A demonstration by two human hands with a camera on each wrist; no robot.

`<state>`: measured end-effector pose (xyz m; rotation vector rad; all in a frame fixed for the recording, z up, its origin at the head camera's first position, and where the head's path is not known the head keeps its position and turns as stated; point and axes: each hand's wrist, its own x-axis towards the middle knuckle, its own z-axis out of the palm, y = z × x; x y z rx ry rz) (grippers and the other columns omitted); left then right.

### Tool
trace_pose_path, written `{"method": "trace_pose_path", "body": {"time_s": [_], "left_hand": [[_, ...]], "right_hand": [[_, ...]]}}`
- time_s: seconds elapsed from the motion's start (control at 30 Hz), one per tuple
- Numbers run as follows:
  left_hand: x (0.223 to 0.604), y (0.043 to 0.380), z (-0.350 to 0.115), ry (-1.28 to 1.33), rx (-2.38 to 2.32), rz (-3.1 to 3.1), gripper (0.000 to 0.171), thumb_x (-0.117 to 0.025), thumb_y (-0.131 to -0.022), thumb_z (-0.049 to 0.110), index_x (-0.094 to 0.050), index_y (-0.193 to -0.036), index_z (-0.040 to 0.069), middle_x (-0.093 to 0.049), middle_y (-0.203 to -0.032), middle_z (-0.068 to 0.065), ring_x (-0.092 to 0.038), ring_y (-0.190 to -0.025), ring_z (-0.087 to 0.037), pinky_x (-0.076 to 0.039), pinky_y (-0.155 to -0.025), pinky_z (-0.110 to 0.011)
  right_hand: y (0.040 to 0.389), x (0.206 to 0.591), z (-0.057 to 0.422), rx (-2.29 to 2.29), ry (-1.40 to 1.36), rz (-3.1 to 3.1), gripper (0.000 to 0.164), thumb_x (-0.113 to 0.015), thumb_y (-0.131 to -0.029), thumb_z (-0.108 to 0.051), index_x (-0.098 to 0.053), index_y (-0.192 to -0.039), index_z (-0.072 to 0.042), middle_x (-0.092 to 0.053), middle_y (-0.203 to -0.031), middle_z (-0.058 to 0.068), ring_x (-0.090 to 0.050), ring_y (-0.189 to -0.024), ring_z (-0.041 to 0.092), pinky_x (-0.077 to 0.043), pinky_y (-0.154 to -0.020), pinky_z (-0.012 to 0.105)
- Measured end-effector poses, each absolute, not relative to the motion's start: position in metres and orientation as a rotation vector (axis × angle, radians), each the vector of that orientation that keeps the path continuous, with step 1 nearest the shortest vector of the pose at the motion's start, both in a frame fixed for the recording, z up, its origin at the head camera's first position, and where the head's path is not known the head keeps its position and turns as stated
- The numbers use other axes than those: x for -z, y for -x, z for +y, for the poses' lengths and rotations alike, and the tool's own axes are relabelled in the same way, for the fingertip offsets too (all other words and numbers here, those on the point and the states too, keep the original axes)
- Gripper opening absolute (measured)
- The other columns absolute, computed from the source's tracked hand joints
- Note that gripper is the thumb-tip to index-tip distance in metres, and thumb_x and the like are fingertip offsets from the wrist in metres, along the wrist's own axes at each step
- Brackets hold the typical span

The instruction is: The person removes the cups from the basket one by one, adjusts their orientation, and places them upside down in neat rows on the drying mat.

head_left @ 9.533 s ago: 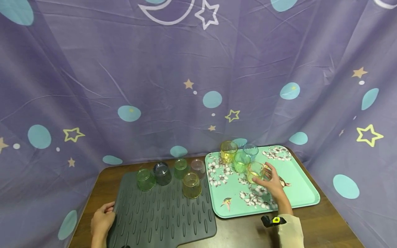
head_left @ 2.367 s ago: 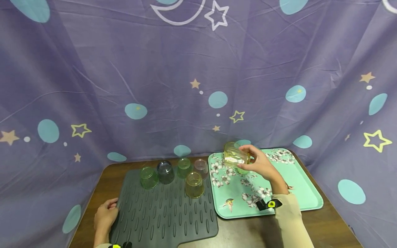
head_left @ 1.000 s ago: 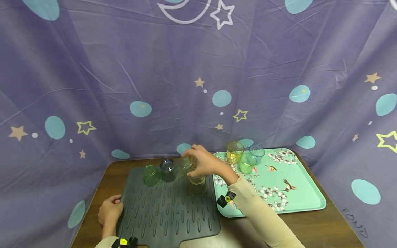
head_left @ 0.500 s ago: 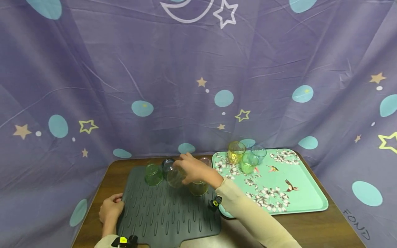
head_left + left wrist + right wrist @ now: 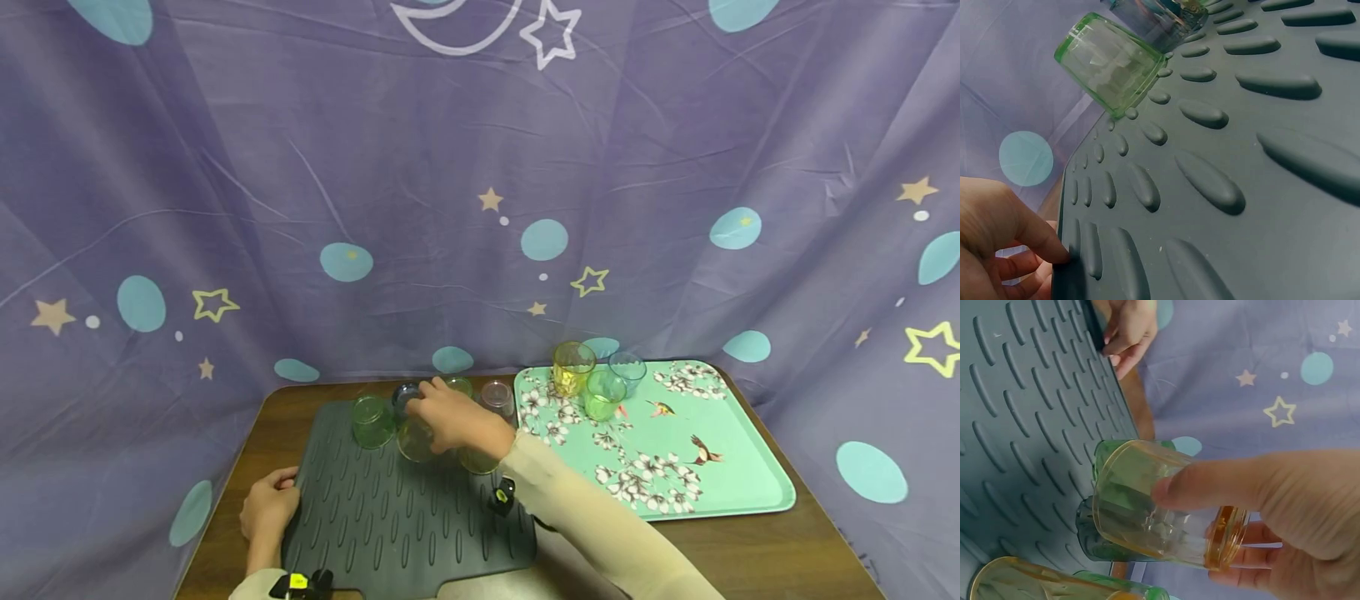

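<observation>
My right hand [image 5: 453,417] grips a pale yellow glass [image 5: 1147,512] between thumb and fingers. The glass is upside down, its rim toward the dark grey drying mat [image 5: 405,525] and its thick orange-tinted base near my fingers. It is low over the mat's back part, in front of a dark glass [image 5: 403,395] and right of a green glass [image 5: 372,425]. Another yellow glass [image 5: 477,462] is partly hidden under my right wrist. My left hand [image 5: 270,507] holds the mat's left edge, thumb side on top in the left wrist view, the other fingers beside the edge.
A second green glass [image 5: 459,386] and a pinkish clear glass [image 5: 497,398] stand inverted at the mat's back. On the mint floral tray [image 5: 735,450] stand a yellow glass [image 5: 573,367], a green glass [image 5: 604,398] and a blue glass [image 5: 628,371]. A purple curtain [image 5: 420,208] hangs behind.
My right hand has lifted the yellow glass off the tray, turned it over and carried it left to the mat, lowering it beside the dark glass. My left hand stays at the mat's edge.
</observation>
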<state>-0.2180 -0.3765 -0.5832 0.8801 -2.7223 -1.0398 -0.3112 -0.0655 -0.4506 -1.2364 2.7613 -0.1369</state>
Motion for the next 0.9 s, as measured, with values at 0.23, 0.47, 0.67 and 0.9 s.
{"method": "trace_pose_path", "body": {"time_s": [0.23, 0.47, 0.67, 0.9], "left_hand": [[0.582, 0.217, -0.376, -0.879, 1.037, -2.718, 0.044, -0.051, -0.084, 0.013, -0.07, -0.123, 0.01, -0.071, -0.106, -0.015, -0.061, -0.11, -0.051, -0.044, -0.082, -0.057], [0.582, 0.217, -0.376, -0.876, 1.037, -2.724, 0.044, -0.051, -0.084, 0.013, -0.07, -0.123, 0.01, -0.071, -0.106, -0.016, -0.062, -0.109, -0.051, -0.044, -0.082, -0.056], [0.583, 0.217, -0.377, -0.892, 1.043, -2.716, 0.043, -0.053, -0.083, 0.014, -0.071, -0.122, 0.011, -0.071, -0.105, -0.014, -0.062, -0.108, -0.05, -0.044, -0.081, -0.054], [0.585, 0.218, -0.376, -0.897, 1.039, -2.713, 0.043, -0.052, -0.083, 0.013, -0.071, -0.122, 0.012, -0.071, -0.107, -0.014, -0.062, -0.11, -0.05, -0.044, -0.082, -0.055]], "right_hand": [[0.311, 0.45, -0.072, 0.063, 1.252, 2.77, 0.065, -0.092, -0.071, -0.021, -0.065, -0.13, -0.022, -0.057, -0.128, 0.003, -0.047, -0.105, 0.016, -0.049, -0.076, 0.023], [0.311, 0.454, -0.08, -0.07, 1.257, 2.753, 0.064, -0.092, -0.074, -0.025, -0.063, -0.131, -0.024, -0.057, -0.133, 0.003, -0.048, -0.109, 0.016, -0.052, -0.081, 0.026], [0.312, 0.461, -0.085, -0.138, 1.239, 2.76, 0.064, -0.092, -0.072, -0.027, -0.065, -0.131, -0.025, -0.058, -0.134, 0.003, -0.051, -0.111, 0.018, -0.052, -0.085, 0.027], [0.314, 0.474, -0.089, -0.198, 1.245, 2.779, 0.063, -0.092, -0.072, -0.03, -0.066, -0.129, -0.028, -0.059, -0.13, 0.003, -0.052, -0.108, 0.017, -0.051, -0.084, 0.026]]}}
